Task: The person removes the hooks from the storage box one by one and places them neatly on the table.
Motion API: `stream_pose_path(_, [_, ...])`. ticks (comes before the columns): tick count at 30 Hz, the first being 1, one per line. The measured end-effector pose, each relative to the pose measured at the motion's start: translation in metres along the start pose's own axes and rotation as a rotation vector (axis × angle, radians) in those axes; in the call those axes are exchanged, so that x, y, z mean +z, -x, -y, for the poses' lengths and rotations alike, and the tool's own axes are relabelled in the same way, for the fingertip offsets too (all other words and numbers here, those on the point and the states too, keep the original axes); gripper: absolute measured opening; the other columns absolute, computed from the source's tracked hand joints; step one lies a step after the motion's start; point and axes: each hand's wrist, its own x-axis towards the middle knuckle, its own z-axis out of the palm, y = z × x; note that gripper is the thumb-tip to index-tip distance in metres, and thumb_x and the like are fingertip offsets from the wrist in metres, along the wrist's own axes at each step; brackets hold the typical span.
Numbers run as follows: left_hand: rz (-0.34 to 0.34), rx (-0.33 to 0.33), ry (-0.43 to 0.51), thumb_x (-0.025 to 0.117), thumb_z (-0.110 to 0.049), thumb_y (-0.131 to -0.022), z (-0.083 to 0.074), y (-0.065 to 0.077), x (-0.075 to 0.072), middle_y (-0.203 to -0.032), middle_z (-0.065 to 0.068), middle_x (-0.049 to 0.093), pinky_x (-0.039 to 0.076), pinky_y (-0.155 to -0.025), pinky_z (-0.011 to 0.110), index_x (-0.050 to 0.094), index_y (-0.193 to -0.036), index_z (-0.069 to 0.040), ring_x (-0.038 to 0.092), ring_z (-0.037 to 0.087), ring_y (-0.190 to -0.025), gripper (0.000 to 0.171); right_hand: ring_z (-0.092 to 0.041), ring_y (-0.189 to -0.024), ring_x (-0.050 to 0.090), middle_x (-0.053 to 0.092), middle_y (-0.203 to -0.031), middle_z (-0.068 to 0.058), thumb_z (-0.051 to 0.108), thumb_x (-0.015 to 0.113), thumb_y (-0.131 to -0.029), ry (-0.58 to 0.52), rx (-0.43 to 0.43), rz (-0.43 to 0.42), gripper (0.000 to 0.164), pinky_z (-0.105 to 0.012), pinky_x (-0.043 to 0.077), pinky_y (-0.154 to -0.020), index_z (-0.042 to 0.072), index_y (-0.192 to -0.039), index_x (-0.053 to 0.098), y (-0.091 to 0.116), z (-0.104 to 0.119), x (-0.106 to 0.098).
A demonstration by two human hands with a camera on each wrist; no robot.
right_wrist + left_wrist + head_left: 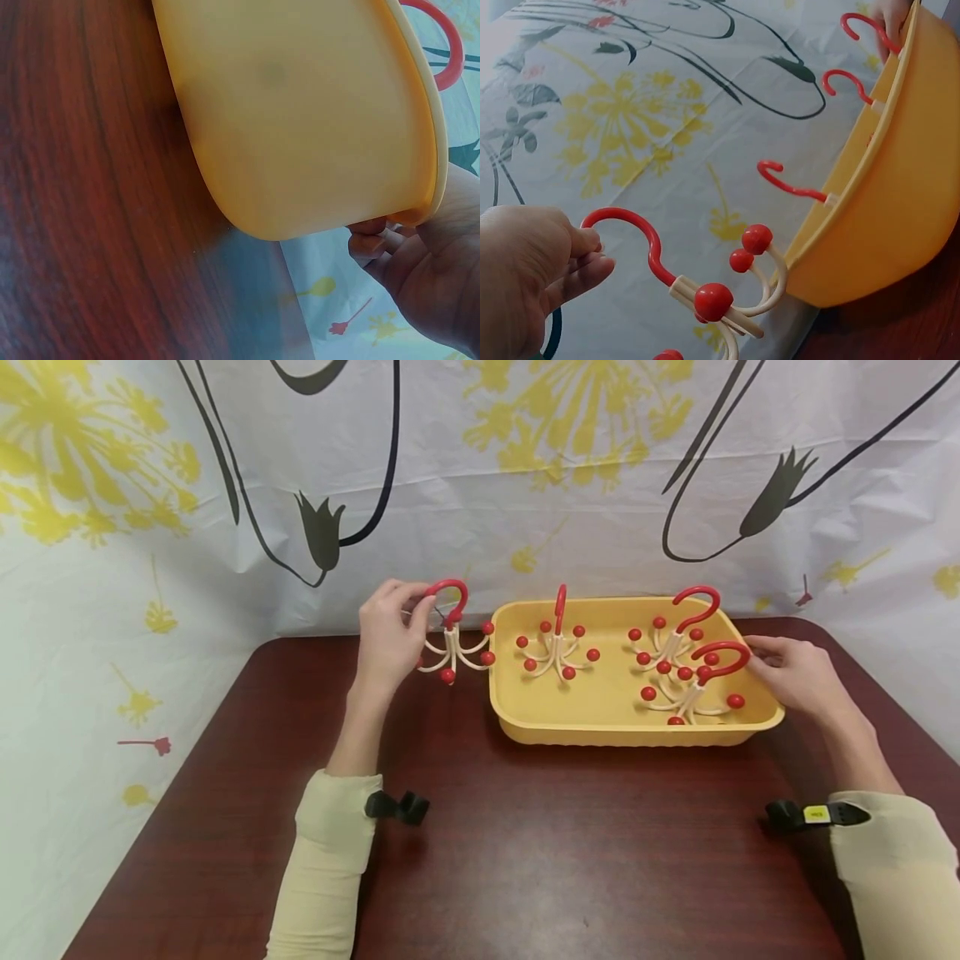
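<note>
With thumb and fingertips, my left hand (392, 631) pinches the red curved hook of a small hanger (452, 642). This hanger has cream arms tipped with red balls and hangs upright just left of the yellow tub (600, 735). At the tub's right end, my right hand (802, 672) grips the rim; the right wrist view shows its fingers curled beneath the edge, the thumb hidden. Inside the tub stand three similar hangers: one on the left (557, 647), one at the back right (671, 649) and one at the front right (692, 695), their hooks upward.
The tub stands near the far edge of a dark reddish wooden table (585, 843). Behind the table hangs a white curtain (427, 460) with yellow and grey flower prints. A black strap camera mount (397, 807) sits on each sleeve.
</note>
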Motion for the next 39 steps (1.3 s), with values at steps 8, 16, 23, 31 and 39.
stream_pose_path(8, [-0.031,-0.011,-0.022,0.069,-0.001,-0.094,0.018,0.002,0.003,-0.094,0.021,0.064,0.06,-0.065,0.036,0.072,-0.103,0.01,0.07,0.028,-0.076,0.015,-0.047,-0.097,0.062,0.06,-0.118,-0.039,0.033,0.056,-0.103,-0.003,-0.001,-0.001,0.055,-0.02,0.045,-0.062,-0.011,-0.136,0.054,0.0,-0.001,0.0])
stream_pose_path(16, [-0.022,-0.078,-0.027,0.067,-0.002,-0.096,0.037,0.006,0.017,-0.094,0.02,0.063,0.059,-0.063,0.033,0.072,-0.104,0.01,0.07,0.027,-0.071,0.016,-0.046,-0.095,0.062,0.06,-0.118,-0.039,0.032,0.056,-0.103,-0.003,-0.001,0.001,0.055,-0.022,0.046,-0.062,-0.011,-0.137,0.053,0.001,0.001,-0.002])
stream_pose_path(23, [-0.005,-0.148,-0.015,0.066,-0.002,-0.097,0.045,0.01,0.025,-0.095,0.019,0.062,0.059,-0.064,0.03,0.072,-0.107,0.01,0.07,0.028,-0.072,0.017,-0.045,-0.095,0.062,0.06,-0.119,-0.039,0.035,0.056,-0.103,-0.009,0.002,0.015,0.057,-0.018,0.045,-0.06,-0.01,-0.138,0.053,0.002,0.002,-0.003])
stream_pose_path(31, [0.002,-0.176,0.047,0.066,0.001,-0.095,0.052,0.013,0.031,-0.096,0.021,0.061,0.059,-0.063,0.024,0.071,-0.108,0.012,0.071,0.033,-0.075,0.017,-0.047,-0.099,0.061,0.058,-0.122,-0.04,0.039,0.054,-0.103,-0.014,0.017,0.04,0.061,-0.021,0.045,-0.065,-0.01,-0.14,0.051,0.004,0.002,-0.003])
stream_pose_path(39, [0.0,-0.164,0.072,0.066,0.003,-0.095,0.056,0.014,0.037,-0.097,0.023,0.062,0.058,-0.063,0.019,0.07,-0.107,0.013,0.071,0.031,-0.075,0.016,-0.051,-0.101,0.062,0.059,-0.12,-0.04,0.032,0.056,-0.103,-0.004,-0.012,0.016,0.054,-0.019,0.045,-0.062,-0.011,-0.137,0.053,0.002,0.003,-0.003])
